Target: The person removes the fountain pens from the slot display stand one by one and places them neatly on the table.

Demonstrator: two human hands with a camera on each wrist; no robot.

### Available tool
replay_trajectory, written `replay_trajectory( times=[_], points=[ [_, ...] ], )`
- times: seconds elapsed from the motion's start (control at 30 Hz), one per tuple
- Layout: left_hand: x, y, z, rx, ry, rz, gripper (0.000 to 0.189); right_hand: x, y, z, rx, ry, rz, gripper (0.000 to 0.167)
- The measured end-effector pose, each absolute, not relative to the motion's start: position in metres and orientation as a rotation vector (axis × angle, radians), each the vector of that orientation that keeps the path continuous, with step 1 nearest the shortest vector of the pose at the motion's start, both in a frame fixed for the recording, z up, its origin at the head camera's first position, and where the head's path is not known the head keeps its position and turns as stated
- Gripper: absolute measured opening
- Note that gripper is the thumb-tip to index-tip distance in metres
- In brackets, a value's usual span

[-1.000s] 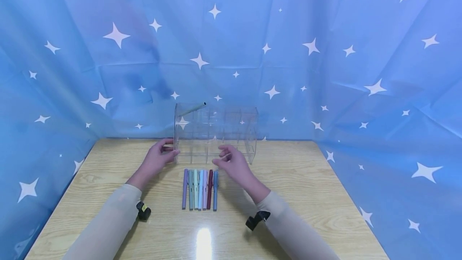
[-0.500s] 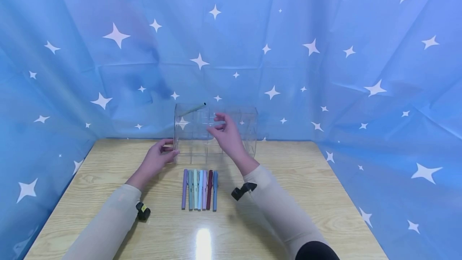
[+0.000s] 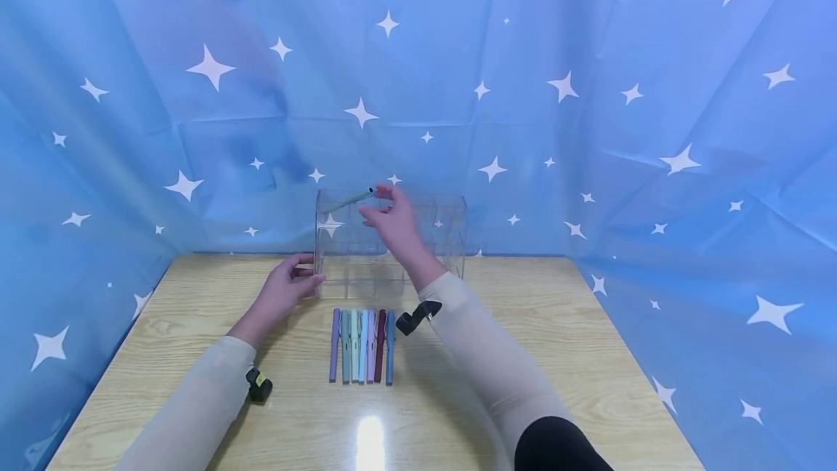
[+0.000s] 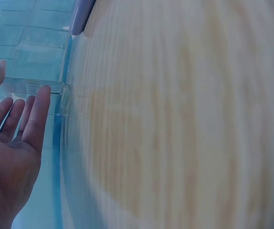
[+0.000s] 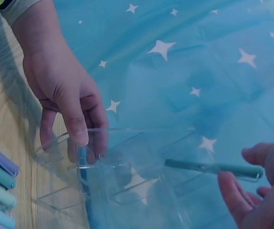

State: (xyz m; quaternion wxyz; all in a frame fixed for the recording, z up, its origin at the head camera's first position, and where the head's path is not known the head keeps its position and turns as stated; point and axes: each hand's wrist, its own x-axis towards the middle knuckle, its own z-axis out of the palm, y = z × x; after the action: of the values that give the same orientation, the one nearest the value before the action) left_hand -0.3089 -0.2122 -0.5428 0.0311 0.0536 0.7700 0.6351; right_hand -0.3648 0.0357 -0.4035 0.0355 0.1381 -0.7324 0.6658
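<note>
A clear plastic organizer (image 3: 362, 246) with square compartments stands at the back of the table. A green pen (image 3: 349, 199) sticks out at a slant from its upper left part. My right hand (image 3: 397, 227) is at the outer end of this pen; in the right wrist view, thumb and fingers lie spread around the pen's end (image 5: 251, 171). My left hand (image 3: 288, 288) rests at the organizer's lower left side, its straight fingers (image 4: 37, 119) along the side wall and its thumb toward the front.
Several capped pens lie side by side in front of the organizer, among them a purple pen (image 3: 335, 346), a dark red pen (image 3: 380, 346) and a blue pen (image 3: 390, 347). A blue star-patterned cloth (image 3: 523, 93) hangs behind the wooden table (image 3: 556, 355).
My right hand has risen from the organizer's lower front up and left to the end of the green pen. The left hand, the organizer and the row of pens have stayed in place.
</note>
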Motion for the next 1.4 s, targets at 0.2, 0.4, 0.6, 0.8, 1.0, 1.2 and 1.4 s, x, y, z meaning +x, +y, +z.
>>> replay_trajectory(
  times=[0.2,0.4,0.6,0.8,1.0,1.2,1.4],
  points=[
    [-0.308,-0.212,-0.542,0.163,2.361,1.965,0.068,-0.377,0.02,-0.403,0.37,-2.183,2.136,0.062],
    [-0.308,-0.212,-0.541,0.16,2.374,1.958,0.066,-0.384,0.011,-0.402,0.332,-2.194,2.198,0.06],
    [-0.308,-0.211,-0.54,0.146,2.396,1.932,0.062,-0.386,0.009,-0.406,0.313,-2.227,2.209,0.053],
    [-0.307,-0.21,-0.539,0.137,2.404,1.934,0.06,-0.386,0.008,-0.406,0.329,-2.263,2.199,0.049],
    [-0.306,-0.211,-0.538,0.144,2.393,1.924,0.063,-0.386,0.001,-0.403,0.326,-2.302,2.171,0.048],
    [-0.307,-0.211,-0.539,0.148,2.392,1.923,0.065,-0.383,-0.004,-0.401,0.335,-2.347,2.112,0.043],
    [-0.304,-0.212,-0.537,0.155,2.378,1.939,0.065,-0.38,-0.005,-0.401,0.352,-2.371,2.103,0.038]
  ],
)
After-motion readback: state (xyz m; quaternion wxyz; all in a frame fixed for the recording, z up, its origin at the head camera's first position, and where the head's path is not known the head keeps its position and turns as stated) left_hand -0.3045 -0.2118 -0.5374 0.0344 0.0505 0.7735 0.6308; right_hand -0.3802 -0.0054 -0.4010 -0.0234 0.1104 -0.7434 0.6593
